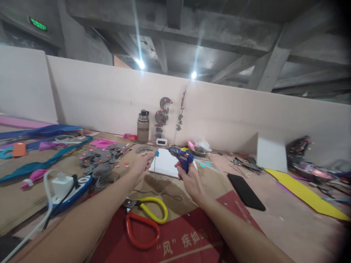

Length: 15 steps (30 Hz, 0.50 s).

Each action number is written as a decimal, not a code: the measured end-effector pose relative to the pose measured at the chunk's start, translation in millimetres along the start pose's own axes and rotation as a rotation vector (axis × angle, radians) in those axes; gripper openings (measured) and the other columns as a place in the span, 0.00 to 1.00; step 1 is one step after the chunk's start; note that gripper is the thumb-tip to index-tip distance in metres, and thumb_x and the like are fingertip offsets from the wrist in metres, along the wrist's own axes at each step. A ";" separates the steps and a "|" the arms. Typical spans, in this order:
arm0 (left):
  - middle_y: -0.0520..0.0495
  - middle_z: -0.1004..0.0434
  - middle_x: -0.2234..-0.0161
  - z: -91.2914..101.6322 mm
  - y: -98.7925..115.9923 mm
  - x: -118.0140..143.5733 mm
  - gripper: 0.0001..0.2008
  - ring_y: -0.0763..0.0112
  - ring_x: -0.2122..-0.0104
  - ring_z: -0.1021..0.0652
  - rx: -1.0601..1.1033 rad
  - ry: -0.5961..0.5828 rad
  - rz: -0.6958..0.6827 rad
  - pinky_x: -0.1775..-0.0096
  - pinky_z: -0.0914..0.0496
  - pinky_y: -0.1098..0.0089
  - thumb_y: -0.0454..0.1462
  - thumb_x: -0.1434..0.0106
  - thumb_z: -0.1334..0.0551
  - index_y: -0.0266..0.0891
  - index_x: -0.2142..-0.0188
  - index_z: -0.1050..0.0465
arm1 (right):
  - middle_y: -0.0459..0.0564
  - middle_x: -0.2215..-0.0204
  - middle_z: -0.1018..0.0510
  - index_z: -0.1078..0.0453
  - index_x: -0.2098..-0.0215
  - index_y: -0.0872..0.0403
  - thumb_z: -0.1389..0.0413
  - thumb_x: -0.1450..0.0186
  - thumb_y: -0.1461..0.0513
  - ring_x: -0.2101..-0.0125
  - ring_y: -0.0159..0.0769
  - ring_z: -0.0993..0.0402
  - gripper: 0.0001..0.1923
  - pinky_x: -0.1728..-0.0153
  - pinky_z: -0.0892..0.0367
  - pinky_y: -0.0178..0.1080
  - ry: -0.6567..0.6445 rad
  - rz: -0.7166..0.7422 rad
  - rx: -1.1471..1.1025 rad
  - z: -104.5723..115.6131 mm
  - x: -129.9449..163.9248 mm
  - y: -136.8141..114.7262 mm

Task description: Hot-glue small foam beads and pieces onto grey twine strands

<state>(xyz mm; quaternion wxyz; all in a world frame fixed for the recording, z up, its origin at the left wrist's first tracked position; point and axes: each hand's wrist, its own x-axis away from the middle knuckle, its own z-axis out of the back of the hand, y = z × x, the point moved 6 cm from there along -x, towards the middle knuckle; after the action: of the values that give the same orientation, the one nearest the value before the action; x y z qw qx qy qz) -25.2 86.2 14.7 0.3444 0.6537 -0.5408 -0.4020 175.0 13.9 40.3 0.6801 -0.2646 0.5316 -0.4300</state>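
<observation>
Littered desk [290, 228], concrete room [219, 31]: right hand [191, 179] grips blue plastic glue gun [185, 157], lengthwise toward ten o'clock, left hand [141, 164] pinching teal scrap [157, 153].

Blue glue gun [187, 157], small teal piece [157, 153]
From afar I'm seeing the glue gun pointing its nozzle leftward; near the tip but apart from it, the teal piece is being held up, a thin grey cord [155, 168] hanging below.

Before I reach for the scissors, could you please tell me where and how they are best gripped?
Probably by the yellow handle, coming from the right: it bows out that way, wide and exposed, while the metal pivot sits at the left, beside the left forearm, which hides the tips.
</observation>
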 end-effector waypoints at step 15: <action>0.54 0.36 0.80 -8.9 0.0 4.9 0.13 0.86 0.85 0.41 -0.065 -0.046 0.011 0.85 0.54 0.80 0.40 0.55 0.32 0.34 0.76 0.33 | 0.47 0.73 0.28 0.37 0.57 0.54 0.51 0.37 0.57 0.76 0.32 0.34 0.12 0.73 0.38 0.35 -0.026 -0.024 0.198 -5.4 4.9 -4.0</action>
<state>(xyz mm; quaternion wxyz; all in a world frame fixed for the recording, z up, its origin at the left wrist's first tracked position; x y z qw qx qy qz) -16.8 81.6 17.8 0.3549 0.6298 -0.5388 -0.4326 169.0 8.2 39.5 0.7045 -0.2081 0.4744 -0.4850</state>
